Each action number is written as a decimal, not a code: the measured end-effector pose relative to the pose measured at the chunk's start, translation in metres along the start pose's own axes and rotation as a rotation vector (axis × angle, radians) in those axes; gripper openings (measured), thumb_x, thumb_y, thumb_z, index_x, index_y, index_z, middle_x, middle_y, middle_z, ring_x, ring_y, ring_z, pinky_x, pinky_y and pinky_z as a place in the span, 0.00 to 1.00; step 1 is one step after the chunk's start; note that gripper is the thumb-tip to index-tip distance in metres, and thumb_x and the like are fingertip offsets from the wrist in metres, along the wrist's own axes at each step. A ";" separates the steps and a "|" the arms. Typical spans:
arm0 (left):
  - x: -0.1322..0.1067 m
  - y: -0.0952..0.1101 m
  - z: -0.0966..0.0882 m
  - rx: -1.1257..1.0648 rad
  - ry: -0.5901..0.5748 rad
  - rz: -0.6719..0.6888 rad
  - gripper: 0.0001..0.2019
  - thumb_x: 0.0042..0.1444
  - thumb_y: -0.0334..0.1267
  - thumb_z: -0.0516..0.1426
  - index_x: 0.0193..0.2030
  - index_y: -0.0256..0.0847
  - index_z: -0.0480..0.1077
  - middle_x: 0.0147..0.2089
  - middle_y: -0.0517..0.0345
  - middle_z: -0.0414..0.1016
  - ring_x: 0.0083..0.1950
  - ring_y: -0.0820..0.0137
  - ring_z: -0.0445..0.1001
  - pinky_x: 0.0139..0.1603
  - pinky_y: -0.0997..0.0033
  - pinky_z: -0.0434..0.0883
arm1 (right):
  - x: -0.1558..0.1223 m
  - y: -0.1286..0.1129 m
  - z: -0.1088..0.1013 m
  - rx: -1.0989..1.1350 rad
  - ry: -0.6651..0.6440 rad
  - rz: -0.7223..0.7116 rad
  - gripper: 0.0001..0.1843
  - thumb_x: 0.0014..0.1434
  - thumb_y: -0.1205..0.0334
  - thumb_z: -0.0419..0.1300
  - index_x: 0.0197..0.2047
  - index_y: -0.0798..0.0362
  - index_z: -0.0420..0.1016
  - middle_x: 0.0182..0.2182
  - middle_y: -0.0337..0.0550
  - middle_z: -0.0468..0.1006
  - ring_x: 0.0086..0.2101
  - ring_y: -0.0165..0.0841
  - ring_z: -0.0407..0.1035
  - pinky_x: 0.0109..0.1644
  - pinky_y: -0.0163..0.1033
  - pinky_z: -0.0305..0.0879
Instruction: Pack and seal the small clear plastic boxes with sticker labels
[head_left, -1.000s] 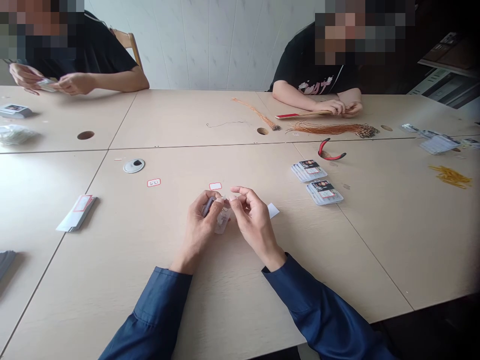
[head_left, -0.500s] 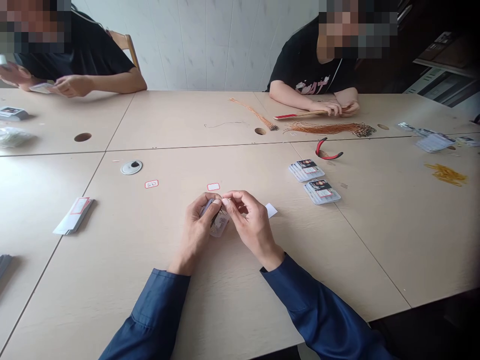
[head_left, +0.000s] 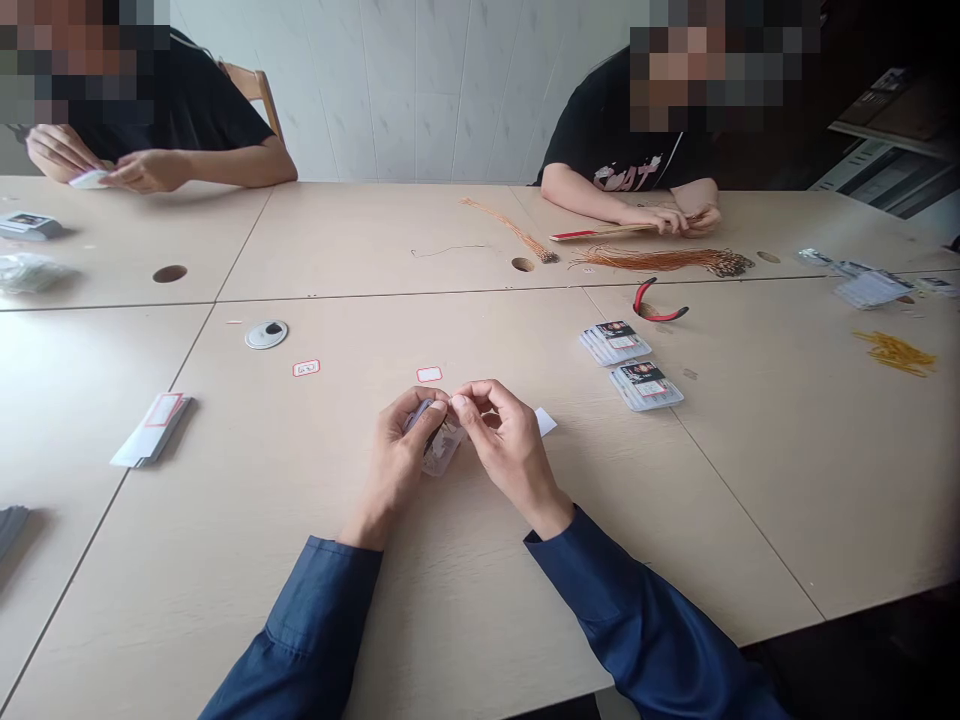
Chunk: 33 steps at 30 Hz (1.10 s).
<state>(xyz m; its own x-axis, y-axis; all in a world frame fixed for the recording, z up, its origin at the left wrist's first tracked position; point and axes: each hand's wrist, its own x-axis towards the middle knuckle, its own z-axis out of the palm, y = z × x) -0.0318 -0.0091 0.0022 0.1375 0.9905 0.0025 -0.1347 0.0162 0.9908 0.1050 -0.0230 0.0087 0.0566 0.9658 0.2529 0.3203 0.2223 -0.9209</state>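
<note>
In the middle of the table, my left hand (head_left: 401, 435) is closed round a small clear plastic packet (head_left: 441, 458). A dark strip shows beside its thumb. My right hand (head_left: 506, 435) is closed in a pinch, thumb against forefinger, its tips meeting those of my left hand. What lies between those fingertips is too small and hidden to make out. Partly behind my right hand is a white piece of paper (head_left: 546, 422). A red-bordered label (head_left: 429, 374) lies just beyond my hands.
Right of my hands are two stacks of clear card packs (head_left: 646, 386) (head_left: 615, 341), red-handled pliers (head_left: 658, 302) and yellow strips (head_left: 894, 353). Bundles of orange cords (head_left: 660, 259) lie farther back. A pile of white strips (head_left: 154, 430) lies left. Two people work across the table.
My hands keep the same pinch, and the whole view has shifted slightly. The person at the far left has brought a raised hand down to the item in the other hand.
</note>
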 end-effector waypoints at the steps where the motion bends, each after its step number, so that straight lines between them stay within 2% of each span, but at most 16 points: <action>1: 0.000 0.000 0.000 0.006 -0.004 -0.001 0.09 0.61 0.42 0.58 0.33 0.40 0.71 0.31 0.61 0.68 0.32 0.74 0.65 0.34 0.76 0.63 | 0.000 0.000 0.000 -0.017 -0.001 -0.006 0.11 0.66 0.54 0.57 0.40 0.53 0.72 0.36 0.42 0.78 0.31 0.30 0.71 0.35 0.36 0.68; 10: 0.001 -0.004 0.000 -0.084 0.011 -0.024 0.08 0.60 0.43 0.58 0.35 0.41 0.72 0.34 0.58 0.73 0.33 0.73 0.70 0.35 0.75 0.67 | 0.000 0.003 -0.001 -0.072 0.013 0.004 0.13 0.69 0.53 0.52 0.39 0.53 0.68 0.34 0.42 0.76 0.30 0.30 0.68 0.34 0.35 0.65; 16: 0.003 -0.008 -0.002 -0.091 0.006 0.008 0.09 0.60 0.43 0.58 0.34 0.41 0.72 0.34 0.59 0.71 0.33 0.73 0.68 0.34 0.75 0.65 | 0.000 0.002 0.000 0.032 -0.035 0.021 0.12 0.67 0.53 0.56 0.42 0.53 0.70 0.35 0.42 0.77 0.30 0.30 0.70 0.34 0.34 0.67; 27: 0.001 -0.003 -0.001 -0.057 -0.026 -0.020 0.08 0.61 0.42 0.57 0.36 0.41 0.73 0.34 0.58 0.73 0.34 0.73 0.69 0.34 0.75 0.66 | 0.000 0.010 0.001 -0.211 -0.026 -0.148 0.08 0.70 0.58 0.48 0.40 0.51 0.63 0.35 0.45 0.73 0.34 0.34 0.69 0.39 0.38 0.64; 30: 0.001 -0.003 -0.001 -0.146 -0.007 -0.034 0.07 0.60 0.42 0.58 0.39 0.42 0.70 0.33 0.58 0.75 0.32 0.72 0.71 0.33 0.75 0.68 | 0.001 0.008 0.001 -0.195 0.000 -0.117 0.09 0.70 0.57 0.47 0.39 0.51 0.62 0.34 0.43 0.72 0.33 0.33 0.67 0.37 0.38 0.63; 33: 0.003 -0.002 -0.003 -0.323 0.005 -0.099 0.08 0.59 0.43 0.59 0.39 0.42 0.67 0.32 0.58 0.76 0.29 0.71 0.73 0.30 0.72 0.70 | 0.002 0.004 0.000 -0.095 0.029 -0.026 0.10 0.69 0.55 0.49 0.39 0.51 0.63 0.31 0.40 0.71 0.29 0.30 0.65 0.34 0.36 0.63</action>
<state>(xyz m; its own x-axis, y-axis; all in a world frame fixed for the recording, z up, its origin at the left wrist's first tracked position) -0.0337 -0.0063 0.0000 0.1610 0.9826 -0.0930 -0.4253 0.1541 0.8918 0.1067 -0.0206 0.0051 0.0737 0.9555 0.2857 0.4103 0.2321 -0.8819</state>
